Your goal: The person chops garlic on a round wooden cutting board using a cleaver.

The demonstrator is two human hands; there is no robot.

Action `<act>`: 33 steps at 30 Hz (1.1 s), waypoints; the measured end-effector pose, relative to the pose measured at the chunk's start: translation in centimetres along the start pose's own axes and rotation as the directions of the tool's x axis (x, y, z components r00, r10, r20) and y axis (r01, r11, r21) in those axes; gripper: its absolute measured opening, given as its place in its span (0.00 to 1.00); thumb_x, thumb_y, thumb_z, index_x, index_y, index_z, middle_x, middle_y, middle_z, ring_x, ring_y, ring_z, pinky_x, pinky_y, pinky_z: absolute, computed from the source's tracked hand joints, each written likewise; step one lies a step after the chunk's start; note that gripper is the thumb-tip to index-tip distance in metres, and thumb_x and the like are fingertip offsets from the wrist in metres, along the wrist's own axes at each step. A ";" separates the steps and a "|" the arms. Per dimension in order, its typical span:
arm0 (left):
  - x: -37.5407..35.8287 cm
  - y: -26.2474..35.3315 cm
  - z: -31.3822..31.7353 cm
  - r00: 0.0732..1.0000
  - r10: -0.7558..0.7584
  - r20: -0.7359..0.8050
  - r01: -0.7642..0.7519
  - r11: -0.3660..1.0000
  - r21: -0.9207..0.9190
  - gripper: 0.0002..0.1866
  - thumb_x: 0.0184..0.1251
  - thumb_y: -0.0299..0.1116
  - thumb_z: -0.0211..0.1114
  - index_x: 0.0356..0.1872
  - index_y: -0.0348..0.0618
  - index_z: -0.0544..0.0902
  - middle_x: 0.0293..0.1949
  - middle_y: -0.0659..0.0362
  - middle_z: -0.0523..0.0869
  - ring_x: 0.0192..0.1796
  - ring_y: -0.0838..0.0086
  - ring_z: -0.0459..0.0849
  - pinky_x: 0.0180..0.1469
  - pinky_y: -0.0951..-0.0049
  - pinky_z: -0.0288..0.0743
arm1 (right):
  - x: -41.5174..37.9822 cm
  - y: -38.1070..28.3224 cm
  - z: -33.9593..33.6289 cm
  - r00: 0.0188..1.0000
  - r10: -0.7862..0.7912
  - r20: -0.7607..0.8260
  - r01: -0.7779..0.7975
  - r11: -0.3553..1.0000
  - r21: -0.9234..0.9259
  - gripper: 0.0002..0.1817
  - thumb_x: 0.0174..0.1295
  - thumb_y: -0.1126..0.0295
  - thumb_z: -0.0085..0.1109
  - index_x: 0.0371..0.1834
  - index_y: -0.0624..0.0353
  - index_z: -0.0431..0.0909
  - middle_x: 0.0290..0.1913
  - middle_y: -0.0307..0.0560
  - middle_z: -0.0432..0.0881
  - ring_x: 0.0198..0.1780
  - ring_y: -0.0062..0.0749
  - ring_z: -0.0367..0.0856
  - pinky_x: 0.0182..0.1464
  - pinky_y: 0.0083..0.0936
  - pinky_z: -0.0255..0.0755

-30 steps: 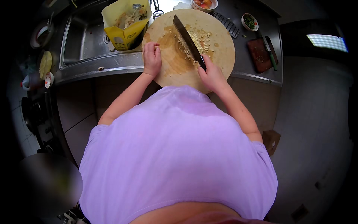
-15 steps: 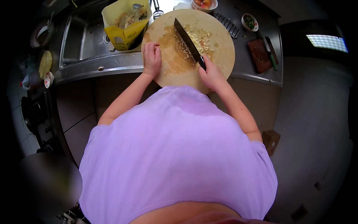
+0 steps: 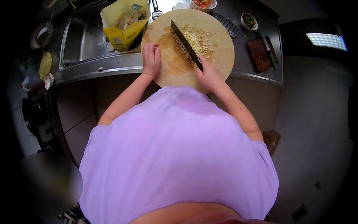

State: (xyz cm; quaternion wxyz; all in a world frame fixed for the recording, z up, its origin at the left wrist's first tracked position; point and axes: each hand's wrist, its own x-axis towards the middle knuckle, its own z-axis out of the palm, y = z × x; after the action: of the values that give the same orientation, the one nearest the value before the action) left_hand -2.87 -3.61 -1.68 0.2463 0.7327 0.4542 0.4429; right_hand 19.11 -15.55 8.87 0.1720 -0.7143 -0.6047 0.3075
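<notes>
My right hand (image 3: 209, 74) is wrapped round the handle of a large dark knife (image 3: 185, 43), whose blade points up and to the left over a round wooden chopping board (image 3: 173, 76). Finely chopped pale bits (image 3: 197, 42) lie mostly to the right of the blade, with some more along its left side. My left hand (image 3: 151, 59) rests at the board's left edge with its fingers curled together; whether anything is under them I cannot make out.
Left of the board, a yellow bag (image 3: 125, 37) with scraps stands by the sink (image 3: 84, 41). Behind are a bowl of reddish pieces (image 3: 203, 4) and a black rack (image 3: 226, 24). At right are a bowl of greens (image 3: 249, 21) and a brown board (image 3: 258, 56) beside a green-handled knife (image 3: 273, 59).
My right hand and the knife have shifted slightly to the left across the board. My left hand has stayed at the board's edge.
</notes>
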 end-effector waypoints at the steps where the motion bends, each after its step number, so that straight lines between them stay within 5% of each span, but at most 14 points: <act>1: 0.1 0.1 0.0 1.000 0.000 0.002 0.000 1.000 0.007 0.08 0.66 0.28 0.55 0.43 0.39 0.77 0.43 0.48 0.77 0.49 0.53 0.73 0.56 0.59 0.65 | -0.1 0.3 0.1 1.000 0.000 -0.003 0.000 1.000 -0.001 0.24 0.63 0.66 0.52 0.62 0.57 0.67 0.33 0.65 0.81 0.37 0.61 0.81 0.40 0.46 0.73; 9: 0.0 0.1 0.1 1.000 0.017 -0.005 -0.017 1.000 0.017 0.08 0.66 0.28 0.55 0.44 0.39 0.77 0.43 0.48 0.77 0.50 0.53 0.73 0.56 0.59 0.65 | -0.4 0.8 -1.2 0.989 0.141 -0.043 -0.139 0.990 0.037 0.25 0.62 0.67 0.50 0.64 0.57 0.65 0.32 0.67 0.81 0.37 0.64 0.82 0.41 0.52 0.74; 14: 0.2 -0.2 0.1 1.000 0.004 0.006 -0.004 1.000 -0.003 0.08 0.66 0.28 0.55 0.44 0.39 0.77 0.43 0.48 0.77 0.50 0.53 0.73 0.56 0.58 0.65 | -0.6 0.4 -1.7 0.992 0.108 -0.071 -0.102 0.991 0.086 0.23 0.62 0.66 0.52 0.62 0.57 0.68 0.31 0.63 0.80 0.36 0.59 0.82 0.40 0.45 0.73; 16: 0.1 0.0 0.1 1.000 0.026 -0.008 -0.026 1.000 -0.002 0.08 0.66 0.28 0.55 0.44 0.39 0.77 0.43 0.48 0.77 0.50 0.53 0.73 0.56 0.58 0.65 | -0.8 0.6 -1.0 0.993 0.012 -0.121 -0.005 0.998 0.059 0.24 0.62 0.67 0.52 0.62 0.59 0.66 0.34 0.68 0.82 0.39 0.65 0.81 0.42 0.53 0.73; 19: 0.2 0.0 0.0 0.999 0.039 -0.005 -0.039 0.999 0.021 0.08 0.66 0.27 0.55 0.44 0.39 0.77 0.44 0.48 0.77 0.50 0.53 0.73 0.56 0.58 0.65 | -0.5 0.8 -1.0 0.996 0.086 -0.020 -0.085 0.996 0.017 0.24 0.62 0.67 0.52 0.62 0.59 0.66 0.35 0.68 0.82 0.39 0.66 0.81 0.43 0.53 0.73; 23: 0.2 -0.1 0.0 1.000 0.004 0.009 -0.004 1.000 -0.004 0.08 0.66 0.27 0.55 0.44 0.39 0.77 0.44 0.48 0.77 0.50 0.53 0.73 0.56 0.58 0.65 | -1.1 -0.6 -2.0 0.991 0.131 -0.031 -0.128 0.988 0.089 0.24 0.62 0.67 0.52 0.62 0.58 0.66 0.35 0.67 0.82 0.39 0.66 0.81 0.43 0.53 0.73; 25: 0.2 0.3 -0.1 1.000 0.014 0.004 -0.014 1.000 0.021 0.08 0.65 0.27 0.55 0.44 0.39 0.77 0.44 0.48 0.77 0.50 0.53 0.73 0.56 0.58 0.65 | -1.1 0.6 -1.2 0.986 0.101 -0.129 -0.092 0.993 0.074 0.22 0.63 0.65 0.52 0.61 0.56 0.68 0.28 0.61 0.80 0.34 0.59 0.82 0.37 0.45 0.72; 33: 0.2 -0.1 0.0 1.000 0.022 0.004 -0.022 1.000 0.020 0.08 0.65 0.27 0.56 0.44 0.38 0.77 0.43 0.48 0.77 0.49 0.53 0.73 0.56 0.58 0.65 | -0.9 0.8 -1.5 0.989 0.110 -0.104 -0.104 0.993 0.063 0.22 0.63 0.66 0.51 0.61 0.57 0.68 0.31 0.63 0.81 0.36 0.62 0.81 0.39 0.48 0.73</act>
State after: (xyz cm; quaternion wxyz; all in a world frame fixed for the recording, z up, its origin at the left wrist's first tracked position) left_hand -2.82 -3.37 -1.64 0.2349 0.7408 0.4500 0.4399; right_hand 20.59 -16.42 9.74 0.2078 -0.7559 -0.5465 0.2945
